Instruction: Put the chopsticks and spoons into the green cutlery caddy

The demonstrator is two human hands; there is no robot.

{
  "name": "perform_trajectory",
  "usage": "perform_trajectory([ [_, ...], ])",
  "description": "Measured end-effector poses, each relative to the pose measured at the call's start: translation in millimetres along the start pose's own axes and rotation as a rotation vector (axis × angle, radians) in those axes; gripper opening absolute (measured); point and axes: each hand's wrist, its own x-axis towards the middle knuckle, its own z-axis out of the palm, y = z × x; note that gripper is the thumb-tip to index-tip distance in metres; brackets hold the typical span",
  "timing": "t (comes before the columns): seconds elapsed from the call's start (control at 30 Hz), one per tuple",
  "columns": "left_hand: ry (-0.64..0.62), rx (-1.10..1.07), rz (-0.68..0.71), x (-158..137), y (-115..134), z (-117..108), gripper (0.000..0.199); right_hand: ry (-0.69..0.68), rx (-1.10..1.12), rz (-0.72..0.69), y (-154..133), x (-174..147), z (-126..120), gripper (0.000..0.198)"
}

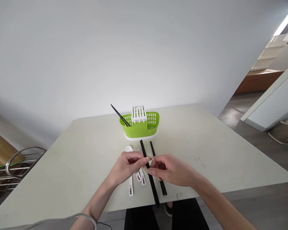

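Far left, black chopsticks (117,111) lean, apparently propped by the green perforated basket (137,131) | left hand (127,165) pinches held chopsticks (153,185) mid-length over the near tabletop (91,179), probably for balance | white spoons (131,188) lie flat, handles near | right hand (172,169) meets the held chopsticks, perhaps steadying; cannot tell if gripping | loose chopsticks (163,188) lie beneath it

Covered, Cropped, Too Small to Read

The left grip (122,166) hides parts of the white spoons (131,188): 3 handles show but only 2 bowls. Their printed marks (131,191) are too small to read. The right grip (174,169) covers the middle of the black chopsticks (163,188) beneath it. The picture's left edge cuts off the metal rack (7,167).
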Motion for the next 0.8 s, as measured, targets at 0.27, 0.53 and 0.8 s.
perform_trajectory([
  [0.27, 0.267, 0.112, 0.098, 0, 18, -31, 0.040, -0.030, 0.113, -0.051, 9, -3, -7, 0.036],
  [0.53, 0.766, -0.001, 0.280, 13, 45, -95, 0.038, 0.249, 0.227, -0.006, 84, 2, -45, 0.055],
  [0.8, 1.091, -0.046, 0.380, 39, 48, -137, 0.033, 0.534, 0.252, -0.047, 156, 7, -50, 0.061],
])
